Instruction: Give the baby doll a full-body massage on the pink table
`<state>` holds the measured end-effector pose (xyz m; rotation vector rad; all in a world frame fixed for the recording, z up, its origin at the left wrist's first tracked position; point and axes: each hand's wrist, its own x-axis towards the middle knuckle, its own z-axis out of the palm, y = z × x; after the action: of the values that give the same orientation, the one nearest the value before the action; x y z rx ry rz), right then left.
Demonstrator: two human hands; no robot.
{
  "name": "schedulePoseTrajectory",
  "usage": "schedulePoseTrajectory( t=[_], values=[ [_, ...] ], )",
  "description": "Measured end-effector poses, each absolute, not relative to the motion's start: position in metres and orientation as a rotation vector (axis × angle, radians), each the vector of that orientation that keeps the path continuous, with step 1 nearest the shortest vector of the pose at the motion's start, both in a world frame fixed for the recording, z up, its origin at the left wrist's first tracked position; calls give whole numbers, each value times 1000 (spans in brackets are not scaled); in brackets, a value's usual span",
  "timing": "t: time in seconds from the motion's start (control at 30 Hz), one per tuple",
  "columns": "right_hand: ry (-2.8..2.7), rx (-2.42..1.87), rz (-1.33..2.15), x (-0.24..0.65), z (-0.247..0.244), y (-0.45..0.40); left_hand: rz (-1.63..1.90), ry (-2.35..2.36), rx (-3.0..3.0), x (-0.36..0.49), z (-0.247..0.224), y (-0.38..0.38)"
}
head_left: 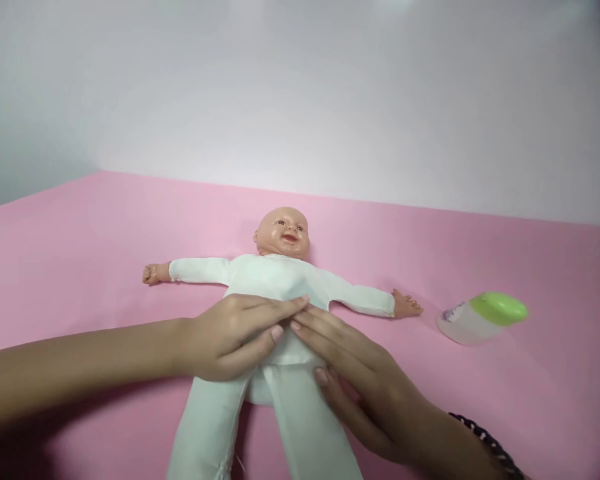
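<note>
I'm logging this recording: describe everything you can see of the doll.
The doll lies on its back on the pink surface, head away from the camera, arms spread wide. Its bald head and moulded hands look like glossy, skin-toned plastic; the torso, sleeves and legs are white cloth, with loose threads on one leg. The legs point toward the camera, slightly apart, and run out of the picture. The person's left hand and right hand rest over its torso, partly hiding it.

i count one bald, white-clothed doll (pixel 275 275), one translucent, green-capped bottle (pixel 480 318), two bare hands (pixel 237 338) (pixel 373 373), one dark braided bracelet (pixel 487 439).
</note>
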<state>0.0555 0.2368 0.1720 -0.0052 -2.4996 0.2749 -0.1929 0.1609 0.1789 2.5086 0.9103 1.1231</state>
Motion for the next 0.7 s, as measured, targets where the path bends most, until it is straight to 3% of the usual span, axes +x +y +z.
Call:
schedulePoseTrajectory(
  t=[0.27, 0.5, 0.7],
  values=[
    [-2696, 103, 591, 30, 169, 271, 1145, 926, 2595, -218, 148, 166],
    [-2752, 20, 227, 34, 147, 273, 751, 1126, 2598, -225, 153, 162],
    [-2599, -123, 78, 37, 142, 269, 826, 1296, 2508, -226, 150, 158]
  ],
)
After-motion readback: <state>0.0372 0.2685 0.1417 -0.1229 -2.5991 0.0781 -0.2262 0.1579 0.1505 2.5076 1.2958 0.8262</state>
